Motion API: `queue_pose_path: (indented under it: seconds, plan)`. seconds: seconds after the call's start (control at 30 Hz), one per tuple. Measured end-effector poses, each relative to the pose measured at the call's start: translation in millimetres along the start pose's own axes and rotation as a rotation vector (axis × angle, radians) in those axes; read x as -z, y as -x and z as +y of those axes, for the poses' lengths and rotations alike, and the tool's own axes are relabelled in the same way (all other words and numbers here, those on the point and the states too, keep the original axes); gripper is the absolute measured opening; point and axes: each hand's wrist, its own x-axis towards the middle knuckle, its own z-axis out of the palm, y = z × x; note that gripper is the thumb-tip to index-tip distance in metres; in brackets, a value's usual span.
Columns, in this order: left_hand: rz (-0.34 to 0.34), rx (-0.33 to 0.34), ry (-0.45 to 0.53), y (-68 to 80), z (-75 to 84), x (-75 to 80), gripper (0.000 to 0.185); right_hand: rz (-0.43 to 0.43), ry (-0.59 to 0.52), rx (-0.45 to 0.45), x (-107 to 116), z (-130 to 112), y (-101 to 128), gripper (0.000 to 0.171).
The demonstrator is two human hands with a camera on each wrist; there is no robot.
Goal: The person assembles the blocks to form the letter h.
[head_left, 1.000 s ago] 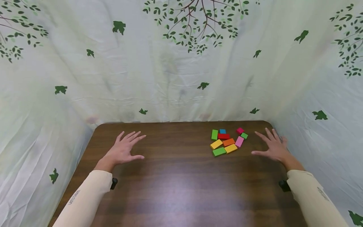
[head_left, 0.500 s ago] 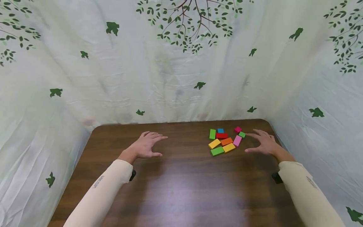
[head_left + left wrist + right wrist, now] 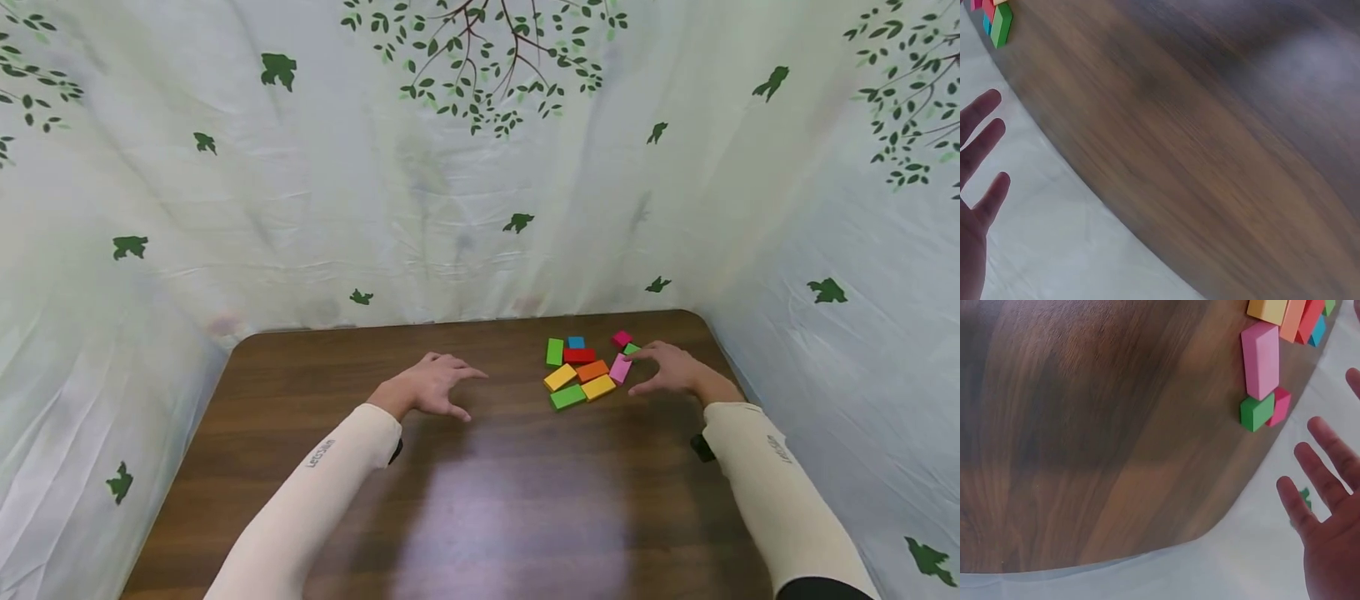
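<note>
A loose cluster of coloured blocks lies at the back right of the wooden table. It includes a pink block (image 3: 620,369), a red block (image 3: 579,356), an orange block (image 3: 592,371), two yellow blocks, a blue block (image 3: 576,342), a magenta block (image 3: 622,339) and several green ones, such as a long green block (image 3: 567,396). My right hand (image 3: 671,368) hovers at the cluster's right side, fingers spread, its fingertips overlapping the small green block (image 3: 1257,412) in the head view. Left of the cluster, my left hand (image 3: 435,385) is held over the table with thumb and fingers apart, holding nothing.
The dark brown table (image 3: 495,500) has rounded back corners. White cloth (image 3: 420,250) printed with green leaves hangs behind it and at both sides. Dark wrist cameras sit under both cream sleeves (image 3: 315,492).
My left hand has moved right across the table towards the blocks. The right hand has moved left, up to the cluster's right edge. The blocks stay in their arrangement; the head view shifts slightly.
</note>
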Motion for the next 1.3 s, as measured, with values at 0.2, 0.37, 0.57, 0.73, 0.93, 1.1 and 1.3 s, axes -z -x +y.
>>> queue_pose_path:
  seconds: [0.2, 0.37, 0.57, 0.73, 0.93, 1.1, 1.3]
  plan:
    - [-0.078, -0.013, -0.043, -31.8, 12.2, -0.8, 0.072, -0.043, -0.023, -0.001, -4.0, -3.4, -12.7, 0.066]
    - [-0.135, -0.01, -0.053, -56.6, 23.7, 1.5, 0.073, -0.054, -0.026, -0.01, -8.2, -8.5, -21.0, 0.063]
    - [-0.141, -0.025, -0.088, -80.8, 37.9, 0.6, 0.071, -0.076, -0.021, 0.007, -13.5, -9.6, -31.1, 0.058]
    - [-0.134, -0.053, -0.148, -103.4, 52.0, -0.9, 0.071, -0.094, -0.028, 0.019, -16.5, -6.7, -35.7, 0.05]
    - [-0.133, -0.064, -0.176, -125.5, 65.8, -4.8, 0.072, -0.075, -0.008, 0.09, -22.9, -7.9, -42.2, 0.041]
    - [-0.139, -0.087, -0.185, -137.8, 72.6, -12.0, 0.068, -0.073, 0.007, 0.105, -30.0, -12.3, -48.2, 0.037]
    - [-0.118, -0.131, -0.19, -150.5, 79.4, -18.7, 0.064, -0.073, 0.059, 0.118, -35.3, -15.1, -54.1, 0.035]
